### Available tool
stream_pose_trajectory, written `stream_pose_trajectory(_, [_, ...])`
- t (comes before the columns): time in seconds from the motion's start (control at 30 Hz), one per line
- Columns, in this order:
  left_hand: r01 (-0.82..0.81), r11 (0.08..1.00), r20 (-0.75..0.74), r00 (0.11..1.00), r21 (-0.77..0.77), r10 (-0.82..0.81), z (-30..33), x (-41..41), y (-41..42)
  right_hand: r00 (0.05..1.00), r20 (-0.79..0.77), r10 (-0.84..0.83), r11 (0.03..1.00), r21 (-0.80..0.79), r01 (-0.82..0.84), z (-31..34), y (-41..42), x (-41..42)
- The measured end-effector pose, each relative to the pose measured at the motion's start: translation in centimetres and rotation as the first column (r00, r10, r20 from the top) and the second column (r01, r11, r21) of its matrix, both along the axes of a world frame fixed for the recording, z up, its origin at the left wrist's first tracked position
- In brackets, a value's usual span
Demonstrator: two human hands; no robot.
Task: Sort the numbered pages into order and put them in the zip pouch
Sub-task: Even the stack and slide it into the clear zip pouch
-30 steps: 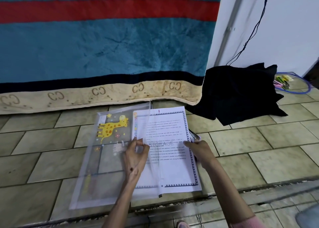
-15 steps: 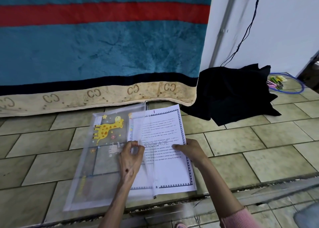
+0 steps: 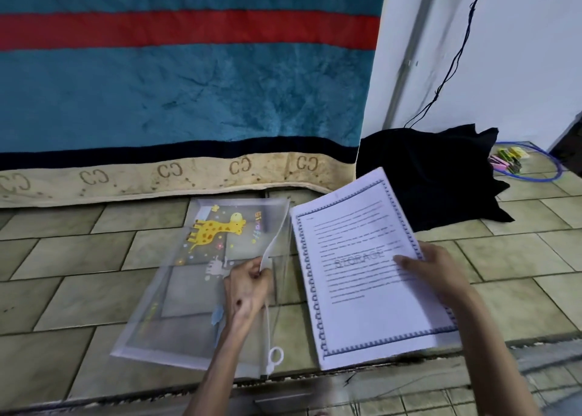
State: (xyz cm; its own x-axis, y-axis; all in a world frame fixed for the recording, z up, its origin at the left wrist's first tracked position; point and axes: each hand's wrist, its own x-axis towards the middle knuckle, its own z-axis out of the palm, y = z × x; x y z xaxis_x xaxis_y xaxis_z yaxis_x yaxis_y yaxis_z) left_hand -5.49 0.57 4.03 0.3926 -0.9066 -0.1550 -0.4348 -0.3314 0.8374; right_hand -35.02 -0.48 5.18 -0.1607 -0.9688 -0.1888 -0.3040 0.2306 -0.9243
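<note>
Looking down through the head camera, I see my left hand pinching the upper flap at the open edge of the zip pouch, fingers curled round the thin plastic and lifting it a little off the lower layer. The pouch is translucent, printed with a yellow giraffe, and lies flat on the tiled floor to my left; its white ring-shaped zip pull sits at the near end of the open edge. My right hand grips the stack of pages by its right edge, thumb on top of the sheet and fingers underneath. The stack is outside the pouch, just beside its open edge, tilted with its far corner raised. The top sheet carries lines of text, a decorative border and a faint "STORAGE" watermark; the page number is too blurred to read. Behind the pouch hangs a teal blanket with a red stripe and a beige hem. A black cloth lies heaped on the floor beyond the pages, by a white wall with a dark cable running down it.
</note>
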Motion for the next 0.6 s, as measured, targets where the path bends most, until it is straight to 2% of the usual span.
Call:
stream_pose_trajectory(0.07, [0.032, 0.999, -0.033, 0.999, 0.016, -0.032, -0.7, 0.0, -0.1, 0.994, 0.105, -0.011, 1.0, 0.008, 0.011, 0.7, 0.5, -2.6])
stream_pose_trajectory(0.13, [0.037, 0.999, -0.076, 0.996, 0.023, -0.035, -1.4, 0.3, -0.3, 0.99, 0.139, 0.007, 0.996, 0.082, -0.018, 1.0, 0.6, -4.3])
stream_pose_trajectory(0.33, [0.011, 0.999, -0.235, 0.972, 0.036, -0.002, -0.4, -0.1, -0.6, 0.965, 0.047, 0.256, 0.919, 0.299, -0.259, 0.3, -1.3, -2.3])
stream_pose_trajectory(0.43, [0.025, 0.999, -0.222, 0.975, 0.021, -0.019, 0.5, 0.1, -0.4, 0.956, 0.019, 0.292, 0.902, 0.327, -0.282, -0.4, -2.2, -0.6])
stream_pose_trajectory(0.6, [0.083, 0.996, -0.067, 0.994, 0.011, -0.083, 2.1, 0.8, 0.0, 0.97, 0.048, 0.24, 0.922, 0.302, -0.243, -0.6, -2.9, 0.5])
